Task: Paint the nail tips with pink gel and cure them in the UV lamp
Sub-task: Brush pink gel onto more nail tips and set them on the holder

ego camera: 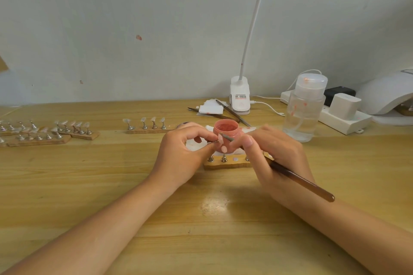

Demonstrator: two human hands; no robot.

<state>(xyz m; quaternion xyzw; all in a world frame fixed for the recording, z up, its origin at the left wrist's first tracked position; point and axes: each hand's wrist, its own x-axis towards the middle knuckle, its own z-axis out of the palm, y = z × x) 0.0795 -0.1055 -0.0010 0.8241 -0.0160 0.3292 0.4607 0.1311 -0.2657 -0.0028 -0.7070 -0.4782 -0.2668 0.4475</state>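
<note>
Before gel pot (226, 131): left hand (178, 158) pinches nail-tip stand (215, 141); right hand (274, 154) grips brush (299, 179).

At frame centre I see my left hand (186, 152) pinching a small metal-stemmed nail tip (220, 138) against the long brown-handled brush (299, 179) gripped in my right hand (271, 156), before an open pink gel jar (226, 133).

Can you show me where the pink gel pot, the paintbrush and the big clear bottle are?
Pink gel pot (225, 127), head view: on the gel inside its open top.
Paintbrush (299, 179), head view: on the brown handle behind the right hand.
Clear bottle (301, 116), head view: on its see-through body.
</note>
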